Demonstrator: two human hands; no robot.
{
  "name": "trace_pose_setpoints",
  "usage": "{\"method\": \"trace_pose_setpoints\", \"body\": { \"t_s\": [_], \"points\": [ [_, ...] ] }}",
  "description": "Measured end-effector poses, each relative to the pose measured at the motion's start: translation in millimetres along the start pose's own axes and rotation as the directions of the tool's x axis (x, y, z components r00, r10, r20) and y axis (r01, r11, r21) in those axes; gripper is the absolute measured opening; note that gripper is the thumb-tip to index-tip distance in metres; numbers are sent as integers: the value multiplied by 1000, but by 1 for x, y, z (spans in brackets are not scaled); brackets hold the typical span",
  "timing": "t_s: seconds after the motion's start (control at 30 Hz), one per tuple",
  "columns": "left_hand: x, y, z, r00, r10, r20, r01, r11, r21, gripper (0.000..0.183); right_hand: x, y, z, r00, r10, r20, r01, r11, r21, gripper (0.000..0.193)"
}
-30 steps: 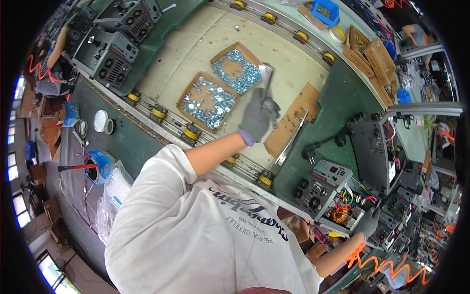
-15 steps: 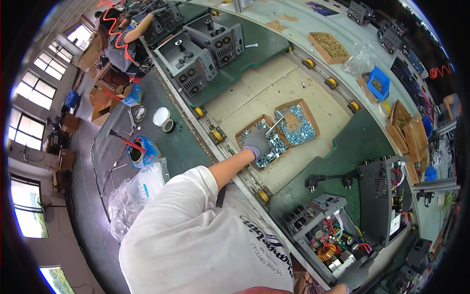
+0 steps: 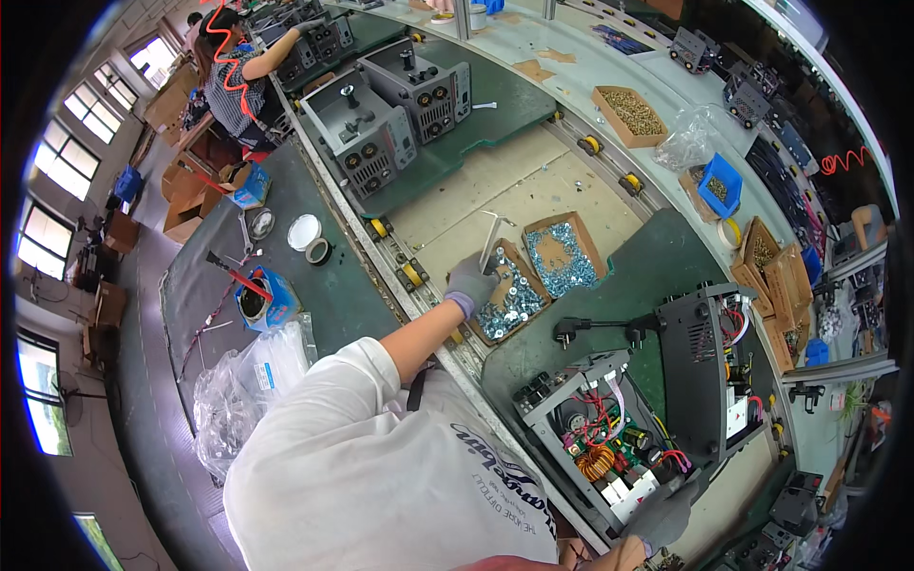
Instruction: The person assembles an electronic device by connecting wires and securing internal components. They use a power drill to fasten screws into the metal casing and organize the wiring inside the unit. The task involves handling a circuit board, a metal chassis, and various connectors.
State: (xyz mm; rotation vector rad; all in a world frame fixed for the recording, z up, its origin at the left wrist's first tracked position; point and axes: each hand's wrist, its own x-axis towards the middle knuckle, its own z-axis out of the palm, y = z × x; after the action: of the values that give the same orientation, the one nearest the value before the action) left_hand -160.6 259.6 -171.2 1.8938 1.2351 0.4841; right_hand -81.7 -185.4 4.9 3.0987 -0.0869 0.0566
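Note:
My left hand, in a grey glove, is closed around a silver T-handle wrench with its crossbar up. It is over the near edge of a cardboard box of bolts and washers. Beside that box stands a second box of small bluish screws. At the lower right my gloved right hand grips the near end of an opened welding machine, with wires, a copper coil and a green board showing. Some of its fingers are hidden.
Another opened machine stands to the right on the green board, with a black plug nearby. Two closed machines sit on a far board. Rollers line the rails. A red-handled brush stands in a blue container at left.
My left hand has drawn back from the bolts, and the wrench now points more upright. The right-hand green board and its machines have shifted toward the screw boxes, my right hand moving along.

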Motion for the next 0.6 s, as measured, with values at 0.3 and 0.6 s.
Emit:
{"method": "trace_pose_setpoints", "body": {
  "t_s": [0.3, 0.6],
  "points": [
    [-29, 91, -35, 985, 161, 66, -90, 796, -598, 20, 8, -11, -38, 951, -155, -267, 215, 952, 216, 46],
    [-124, 199, -52, 490, 512, 706, 231, 704, -671, 59, 16, -112, -90, 314, -838, -446, 946, 236, 223, 41]
  ]
}}
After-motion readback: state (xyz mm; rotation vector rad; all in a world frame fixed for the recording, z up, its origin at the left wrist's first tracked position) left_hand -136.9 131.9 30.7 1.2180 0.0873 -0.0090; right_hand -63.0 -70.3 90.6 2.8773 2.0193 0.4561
